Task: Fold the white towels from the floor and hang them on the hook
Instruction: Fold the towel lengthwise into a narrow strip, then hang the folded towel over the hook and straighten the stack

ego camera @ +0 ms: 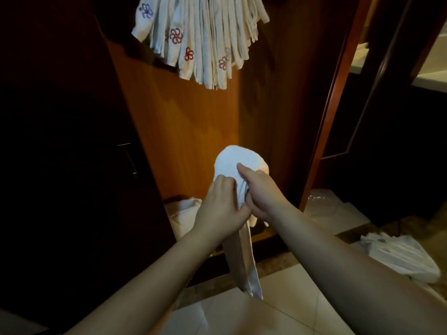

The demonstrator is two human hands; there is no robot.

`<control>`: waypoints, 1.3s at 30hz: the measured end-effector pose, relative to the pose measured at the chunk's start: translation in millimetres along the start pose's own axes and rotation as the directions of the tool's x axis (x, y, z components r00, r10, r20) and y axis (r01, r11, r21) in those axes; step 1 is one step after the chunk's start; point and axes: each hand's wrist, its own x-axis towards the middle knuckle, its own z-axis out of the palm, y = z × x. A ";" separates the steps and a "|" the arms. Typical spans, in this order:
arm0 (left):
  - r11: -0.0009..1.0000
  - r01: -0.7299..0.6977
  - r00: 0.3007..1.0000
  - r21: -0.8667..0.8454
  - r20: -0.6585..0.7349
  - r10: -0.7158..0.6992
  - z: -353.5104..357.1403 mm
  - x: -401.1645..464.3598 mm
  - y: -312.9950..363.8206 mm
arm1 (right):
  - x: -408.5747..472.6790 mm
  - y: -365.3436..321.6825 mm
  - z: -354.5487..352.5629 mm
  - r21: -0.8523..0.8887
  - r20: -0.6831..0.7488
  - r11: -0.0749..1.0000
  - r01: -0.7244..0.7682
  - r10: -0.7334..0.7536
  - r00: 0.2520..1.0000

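Note:
A folded white towel [238,163] is held up in front of the wooden wardrobe panel, its long end hanging down to about knee height. My left hand [221,209] grips it from the left, fingers curled over the cloth. My right hand [260,192] grips it from the right, thumb pressed on the rounded top fold. Above, several folded white towels with embroidered flowers [203,42] hang in a bunch; the hook itself is out of view. More white towels lie on the floor at the right [396,257] and behind my left hand [186,213].
The orange-brown wardrobe panel [193,131] stands straight ahead, with a dark door and metal handle [129,158] to the left. A crumpled clear plastic bag [321,201] lies on the floor at the right. Pale floor tiles [290,298] lie below.

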 end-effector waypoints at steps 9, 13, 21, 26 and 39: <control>0.966 0.128 0.963 -0.224 -0.206 -0.175 1.6 8.3 10.6 | 3.7 -37.9 10.7 0.042 -0.006 0.992 0.118 -0.118 0.993; 0.943 0.103 0.949 -0.317 -0.251 -0.188 -12.6 14.3 12.0 | 4.5 -55.0 9.1 -0.209 -0.049 0.940 0.270 -0.286 0.957; 0.986 0.111 0.941 -0.123 -0.306 -0.144 -14.3 23.7 7.5 | -8.4 -72.0 24.2 -0.781 0.025 0.473 0.409 -0.630 0.776; 0.939 0.289 0.926 -0.188 -0.196 -0.324 -5.0 28.7 -3.2 | -16.5 -84.5 35.6 -0.861 0.086 0.320 0.396 -0.676 0.732; 0.766 0.643 0.654 0.005 0.516 -0.553 -43.3 41.1 -18.4 | -25.4 -124.7 39.2 -0.849 -0.028 0.386 0.359 -0.713 0.701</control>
